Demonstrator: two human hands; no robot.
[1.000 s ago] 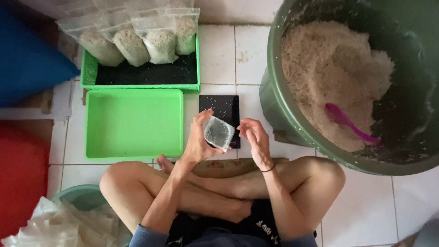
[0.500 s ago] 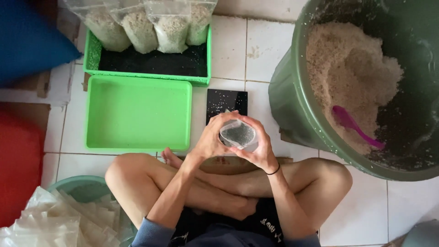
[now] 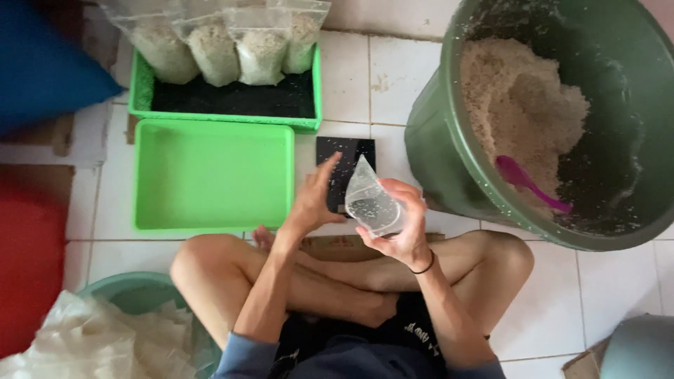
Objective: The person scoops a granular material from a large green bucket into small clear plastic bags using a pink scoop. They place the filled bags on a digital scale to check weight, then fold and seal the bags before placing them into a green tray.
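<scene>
One right hand (image 3: 401, 223) curled around clear bag (image 3: 370, 200)

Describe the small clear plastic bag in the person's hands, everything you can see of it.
The clear plastic bag is small, thin and see-through, puffed open into a rounded pouch with one corner pointing up. It looks empty apart from a few pale specks clinging inside. The right hand grips it from below and beside, and the left hand touches its left edge with spread fingers. It is held above the black scale, in front of the crossed legs.

Open floor tiles (image 3: 393, 77) ahead, green tub (image 3: 449, 154) blocking right, green tray (image 3: 210, 175) blocking left
</scene>
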